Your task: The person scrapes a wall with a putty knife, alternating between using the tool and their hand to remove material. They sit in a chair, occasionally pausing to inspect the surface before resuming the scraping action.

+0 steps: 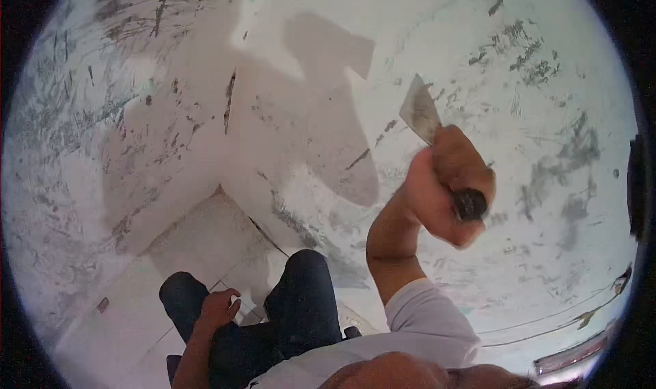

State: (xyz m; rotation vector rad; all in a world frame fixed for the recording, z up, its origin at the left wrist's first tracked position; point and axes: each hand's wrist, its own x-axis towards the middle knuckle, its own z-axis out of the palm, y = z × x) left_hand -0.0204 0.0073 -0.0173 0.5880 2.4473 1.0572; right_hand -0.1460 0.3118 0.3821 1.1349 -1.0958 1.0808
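Right hand [447, 184] clamped on scraper [421, 114] at wall [547, 184]; left hand [219, 310] loose on knee [184, 293]. Steep blade could gouge wall.

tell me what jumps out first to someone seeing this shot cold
The raised right hand right of centre, fist shut around a scraper whose metal blade points up at the scuffed white wall. Next, the big shadow of arm and blade across the wall's middle. Low down, the left hand rests on a dark-trousered knee.
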